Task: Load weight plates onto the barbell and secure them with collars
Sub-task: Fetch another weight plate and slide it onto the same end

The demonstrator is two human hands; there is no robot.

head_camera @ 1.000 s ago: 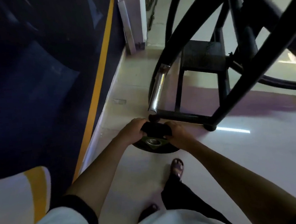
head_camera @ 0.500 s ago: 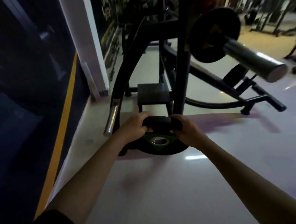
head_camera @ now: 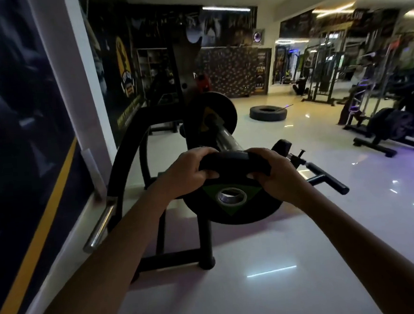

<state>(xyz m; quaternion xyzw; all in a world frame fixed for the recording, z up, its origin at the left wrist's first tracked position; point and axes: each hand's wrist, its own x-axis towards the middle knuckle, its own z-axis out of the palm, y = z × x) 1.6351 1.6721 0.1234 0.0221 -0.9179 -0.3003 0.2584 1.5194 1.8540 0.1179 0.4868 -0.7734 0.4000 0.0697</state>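
Note:
I hold a black weight plate (head_camera: 239, 208) with a steel-ringed centre hole and a green triangle mark, tilted toward me at chest height. My left hand (head_camera: 190, 172) grips its upper left rim and my right hand (head_camera: 273, 174) grips its upper right rim. Just behind the plate's top edge is the end of the barbell sleeve (head_camera: 227, 140), a thick steel tube pointing at me. Farther along that sleeve sits another black plate (head_camera: 210, 117), against the rack upright (head_camera: 186, 84). No collar is visible.
The black bench-rack frame (head_camera: 131, 147) curves down at left with a chrome peg (head_camera: 100, 225) near the wall. A footed crossbar (head_camera: 325, 180) lies right of the plate. A tyre (head_camera: 268, 112) lies on the glossy floor; a plate rack (head_camera: 395, 126) and machines stand at right.
I have lifted the plate from near the floor up to the level of the barbell sleeve's end, and my view has risen from the floor to the gym room.

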